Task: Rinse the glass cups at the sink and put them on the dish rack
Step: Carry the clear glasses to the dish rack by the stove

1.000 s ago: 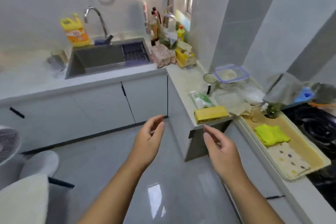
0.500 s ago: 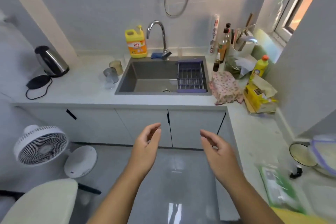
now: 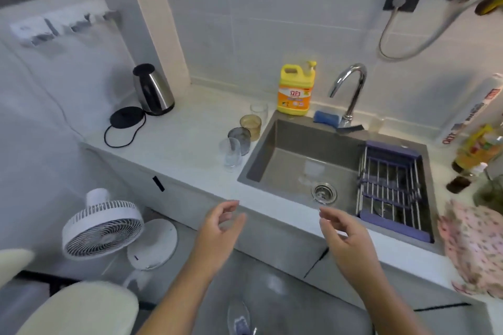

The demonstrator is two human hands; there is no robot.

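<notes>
1. Though loosely curled, holding nothing at all: fingers of the left hand and of the right hand, both hovering off the front edge of the table, well apart from every cup.
2. Four glass cups in a tight row on the table, just left of the sink: ribbed clear cup nearest, then grey cup, amber cup, small clear cup at the back. Touching or merely close, hard to tell.
3. Likely risk: knocking a neighbour while lifting one out of so crowded a row, toppling it over the sink rim right beside.
4. Probably slippery once wet; danger of striking the faucet or the sink wall during rinsing.
5. Open room: a bare stretch of table left of the cups toward the kettle, and the basin's left part below the faucet.
6. Tighter on the right: dish rack spanning the sink's right end, with bottles and a floral cloth crowding just beyond. Safest to reach the rack from over the basin.
</notes>
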